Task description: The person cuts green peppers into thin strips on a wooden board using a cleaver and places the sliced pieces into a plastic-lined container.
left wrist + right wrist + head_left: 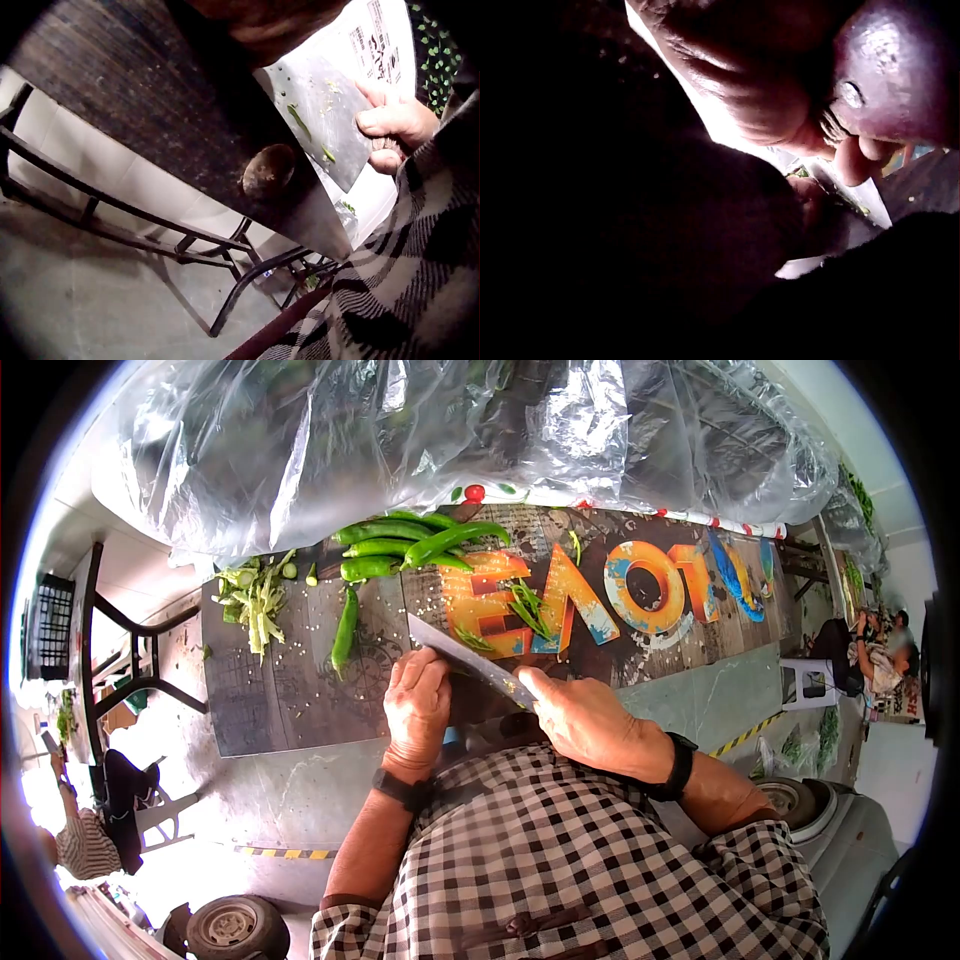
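Note:
My right hand [590, 725] grips a broad knife [470, 660], its blade slanting up and left above the table's near edge. Green slivers and pale seeds cling to the blade [319, 112] in the left wrist view, where the right hand [397, 124] also shows. My left hand [418, 695] is beside the blade with its fingers bent; whatever may be inside them is hidden. One long green pepper [345, 632] lies alone beyond it. Several more peppers [375, 548] are piled behind. Thin green strips [530, 608] lie on the painted letters.
Pale green pepper scraps [255, 600] are heaped at the table's left end. Clear plastic sheeting [450, 440] covers something along the far side. Seeds dot the dark table [270, 710]. A black metal frame [150, 625] stands at left, with people seated at both sides.

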`<action>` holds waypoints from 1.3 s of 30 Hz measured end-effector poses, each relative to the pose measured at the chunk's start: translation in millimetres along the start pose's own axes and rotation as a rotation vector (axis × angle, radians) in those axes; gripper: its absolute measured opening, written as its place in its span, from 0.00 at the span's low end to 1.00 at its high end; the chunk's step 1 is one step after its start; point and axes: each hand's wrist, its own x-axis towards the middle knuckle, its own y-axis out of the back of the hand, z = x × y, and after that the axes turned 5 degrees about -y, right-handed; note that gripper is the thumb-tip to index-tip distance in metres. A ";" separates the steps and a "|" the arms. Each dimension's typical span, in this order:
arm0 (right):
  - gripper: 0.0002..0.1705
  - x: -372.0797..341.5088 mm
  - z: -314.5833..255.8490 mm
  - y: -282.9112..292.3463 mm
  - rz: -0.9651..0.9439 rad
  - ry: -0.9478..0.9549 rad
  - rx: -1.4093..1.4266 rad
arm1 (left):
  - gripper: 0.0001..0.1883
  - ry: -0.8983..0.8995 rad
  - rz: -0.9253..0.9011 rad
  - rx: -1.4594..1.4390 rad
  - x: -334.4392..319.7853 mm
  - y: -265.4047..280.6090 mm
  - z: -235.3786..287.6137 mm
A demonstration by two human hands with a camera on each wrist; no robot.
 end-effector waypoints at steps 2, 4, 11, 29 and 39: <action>0.24 3.8 0.0 -1.5 -0.007 0.021 -0.010 | 0.11 0.007 -0.002 -0.008 1.1 1.8 2.5; 0.22 12.0 -1.1 -9.3 0.029 0.060 0.024 | 0.11 0.005 0.000 -0.007 3.4 1.8 3.4; 0.20 33.9 -7.7 -16.2 0.155 0.136 0.012 | 0.10 -0.002 -0.002 0.006 4.0 1.3 5.2; 0.20 -9.5 4.5 1.0 0.070 -0.034 0.071 | 0.12 -0.047 -0.043 -0.033 -3.3 6.3 -2.1; 0.26 0.5 10.9 -2.6 0.015 0.030 0.022 | 0.09 -0.043 -0.030 -0.019 -2.8 6.5 -0.2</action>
